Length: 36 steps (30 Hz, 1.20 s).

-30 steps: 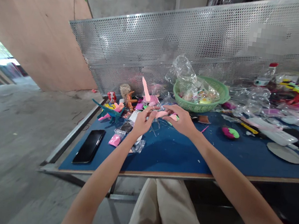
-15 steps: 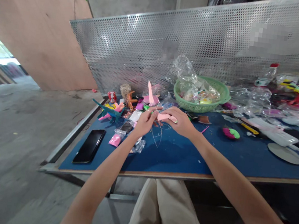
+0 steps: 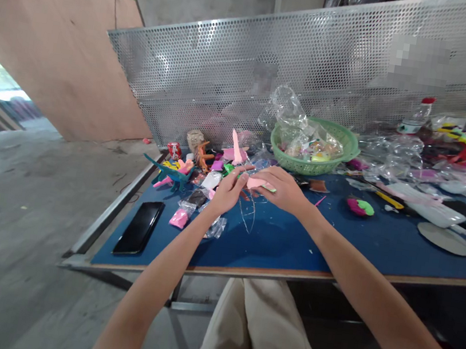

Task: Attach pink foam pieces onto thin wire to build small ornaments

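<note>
Over the blue tabletop my left hand (image 3: 229,190) and my right hand (image 3: 279,189) are close together, fingers closed on a soft pink clay piece (image 3: 255,183). Thin pale wires or threads (image 3: 249,214) hang below it. Beyond my left fingers a pointed pink spike (image 3: 235,147) stands up; whether it joins the held piece I cannot tell. A bit of green shows by my right fingers. Left of my left hand are a teal dinosaur-like figure (image 3: 177,178), an orange figure (image 3: 203,156) and a bag of pink clay (image 3: 180,217).
A black phone (image 3: 139,228) lies at the table's left edge. Behind my hands stands a green basket (image 3: 303,166) with plastic bags, before a perforated metal screen (image 3: 213,68). On the right are a magenta-and-green lump (image 3: 359,207), a yellow cutter (image 3: 389,200), a grey oval plate (image 3: 445,239) and a bottle (image 3: 416,118).
Both hands have shifted very slightly right, with the pink clay still between them. The pink spike and hanging wires have moved a little to the right too.
</note>
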### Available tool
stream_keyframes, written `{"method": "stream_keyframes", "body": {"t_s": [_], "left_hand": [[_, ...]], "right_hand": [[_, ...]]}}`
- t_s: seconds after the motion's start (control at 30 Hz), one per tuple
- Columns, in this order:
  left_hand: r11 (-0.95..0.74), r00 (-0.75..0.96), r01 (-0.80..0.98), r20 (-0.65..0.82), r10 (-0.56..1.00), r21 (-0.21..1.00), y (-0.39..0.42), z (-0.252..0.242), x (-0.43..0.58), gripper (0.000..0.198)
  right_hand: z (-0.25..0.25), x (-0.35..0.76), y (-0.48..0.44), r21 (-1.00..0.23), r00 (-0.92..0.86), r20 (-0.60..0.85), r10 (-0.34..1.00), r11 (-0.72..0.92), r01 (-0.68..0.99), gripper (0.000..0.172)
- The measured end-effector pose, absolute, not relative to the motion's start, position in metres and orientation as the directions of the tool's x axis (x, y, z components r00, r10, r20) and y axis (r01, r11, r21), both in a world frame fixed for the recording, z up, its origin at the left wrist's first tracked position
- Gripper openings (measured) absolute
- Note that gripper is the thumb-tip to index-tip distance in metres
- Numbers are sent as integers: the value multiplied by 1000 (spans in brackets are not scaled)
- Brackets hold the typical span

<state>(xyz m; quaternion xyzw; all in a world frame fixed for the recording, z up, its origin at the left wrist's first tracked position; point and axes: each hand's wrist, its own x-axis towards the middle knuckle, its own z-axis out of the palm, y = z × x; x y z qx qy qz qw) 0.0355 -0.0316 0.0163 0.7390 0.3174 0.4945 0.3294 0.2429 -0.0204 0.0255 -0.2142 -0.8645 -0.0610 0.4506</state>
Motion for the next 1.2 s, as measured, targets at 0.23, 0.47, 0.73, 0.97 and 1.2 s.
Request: {"method": "stream_keyframes", "body": {"t_s": [0.23, 0.47, 0.73, 0.97, 1.2], "left_hand": [[-555, 328, 130, 493, 806, 821, -32, 17, 36, 58], [-488, 411, 52, 427, 805, 871, -37, 21, 37, 69], [-455, 429, 24, 402, 809, 890, -38, 21, 35, 75], [-407, 447, -16, 370, 814, 913, -37, 20, 35, 70], [-537, 358, 94, 476, 804, 838, -34, 19, 33, 65]], "right_hand": [[27, 244, -21, -7, -550, 774, 313, 873, 488, 23], [26, 245, -21, 117, -559, 793, 241, 841, 529, 23], [29, 244, -22, 193, -554, 819, 149, 838, 510, 21], [28, 244, -22, 176, -559, 808, 188, 827, 533, 16], [29, 244, -22, -206, -445, 790, 423, 865, 457, 37]]}}
